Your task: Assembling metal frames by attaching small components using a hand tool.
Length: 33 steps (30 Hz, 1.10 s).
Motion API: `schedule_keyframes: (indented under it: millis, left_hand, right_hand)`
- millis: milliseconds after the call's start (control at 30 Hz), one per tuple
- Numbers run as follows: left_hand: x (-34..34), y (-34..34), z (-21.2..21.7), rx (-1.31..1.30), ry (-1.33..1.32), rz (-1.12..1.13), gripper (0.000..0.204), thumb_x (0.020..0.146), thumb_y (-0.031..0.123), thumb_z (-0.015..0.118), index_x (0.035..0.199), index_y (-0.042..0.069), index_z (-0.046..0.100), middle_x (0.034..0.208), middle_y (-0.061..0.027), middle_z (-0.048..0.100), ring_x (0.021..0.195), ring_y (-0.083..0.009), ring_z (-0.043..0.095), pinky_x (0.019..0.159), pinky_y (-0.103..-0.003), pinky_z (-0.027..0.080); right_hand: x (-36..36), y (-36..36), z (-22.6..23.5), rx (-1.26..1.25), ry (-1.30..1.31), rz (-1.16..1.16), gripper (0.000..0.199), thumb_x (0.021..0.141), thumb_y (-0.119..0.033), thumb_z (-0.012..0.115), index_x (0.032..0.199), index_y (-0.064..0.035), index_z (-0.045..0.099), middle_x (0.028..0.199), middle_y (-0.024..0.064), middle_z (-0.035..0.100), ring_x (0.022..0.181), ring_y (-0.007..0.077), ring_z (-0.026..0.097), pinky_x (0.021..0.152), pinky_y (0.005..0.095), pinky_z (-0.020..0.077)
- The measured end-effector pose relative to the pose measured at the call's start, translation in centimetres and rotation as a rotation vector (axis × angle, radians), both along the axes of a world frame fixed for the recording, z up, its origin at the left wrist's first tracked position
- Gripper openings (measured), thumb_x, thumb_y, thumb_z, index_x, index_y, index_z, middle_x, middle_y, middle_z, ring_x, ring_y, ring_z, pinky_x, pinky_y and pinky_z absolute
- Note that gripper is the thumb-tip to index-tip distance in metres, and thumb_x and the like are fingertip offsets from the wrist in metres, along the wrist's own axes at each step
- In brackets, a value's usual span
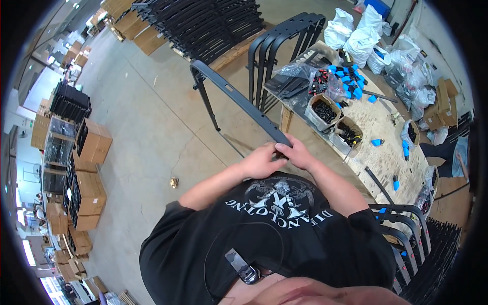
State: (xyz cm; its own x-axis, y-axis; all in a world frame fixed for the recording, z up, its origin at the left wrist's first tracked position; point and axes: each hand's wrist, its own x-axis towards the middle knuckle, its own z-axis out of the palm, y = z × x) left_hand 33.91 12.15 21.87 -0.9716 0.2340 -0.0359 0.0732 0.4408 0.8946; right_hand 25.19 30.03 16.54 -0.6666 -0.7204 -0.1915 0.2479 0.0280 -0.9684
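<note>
A long black metal frame (pixel 239 96) with a bent far corner and a leg reaching toward the floor slants away from my body. Its near end lies between my hands, in front of my chest. My right hand (pixel 299 153) is closed around that end, thumb on top. Right beside it, my left hand (pixel 264 160) is also closed, its fingers curled at the underside of the end. Whatever small part may lie between the left fingers is hidden. To the right, a wooden worktable (pixel 376 129) carries blue-and-black parts (pixel 352 81) and open bags of black pieces (pixel 324 111).
Similar black frames (pixel 284 38) stand beyond the table's far corner, before stacked black frames (pixel 203 25). More curved frames (pixel 406 229) are at the lower right. White sacks (pixel 363 38) line the wall. Cardboard boxes (pixel 89 193) stand left. Another person (pixel 450 155) is at the right.
</note>
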Motion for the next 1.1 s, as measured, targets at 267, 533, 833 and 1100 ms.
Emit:
schedule_keyframes:
  millis: [267,533,833,1100]
  left_hand:
    - [-4.5,-18.0,8.0,-0.468,0.71,0.728,0.035,0.086,0.019,0.076,0.117,0.006,0.065,0.106,-0.0113,0.066,0.104,-0.0261,0.063,0.089,-0.036,0.049]
    - [-17.0,-22.4,5.2,-0.173,0.338,0.401,0.025,0.102,0.027,0.062,0.108,0.003,0.068,0.1,0.0008,0.064,0.099,-0.0088,0.055,0.088,-0.025,0.044]
    - [-17.7,-9.1,7.2,-0.185,0.458,0.13,0.035,0.096,0.023,0.071,0.071,0.0,0.06,0.061,0.0039,0.049,0.062,-0.0066,0.042,0.055,-0.027,0.037]
    - [-20.6,-4.5,8.1,-0.034,0.391,0.108,0.03,0.097,0.017,0.069,0.072,0.0,0.063,0.066,0.0063,0.051,0.066,-0.0036,0.041,0.058,-0.024,0.033]
  right_hand:
    - [0.0,1.9,-0.8,0.143,0.255,0.037,0.021,0.085,-0.02,0.079,0.091,-0.0055,0.065,0.077,-0.0019,0.06,0.073,0.0089,0.055,0.068,0.0282,0.0477]
    - [-0.2,7.2,-0.4,0.224,0.21,-0.006,0.019,0.081,-0.016,0.078,0.09,-0.0067,0.064,0.074,-0.0013,0.06,0.071,0.0106,0.057,0.067,0.0306,0.049]
    - [7.7,16.6,-3.3,0.472,0.297,-0.735,0.025,0.077,-0.007,0.08,0.092,-0.0052,0.061,0.076,0.0007,0.055,0.073,0.0108,0.052,0.067,0.0299,0.0467]
    - [10.4,20.8,5.1,0.558,0.36,-0.994,0.029,0.075,0.0,0.078,0.099,-0.0039,0.061,0.08,-0.0001,0.062,0.077,0.0077,0.057,0.072,0.0253,0.0485]
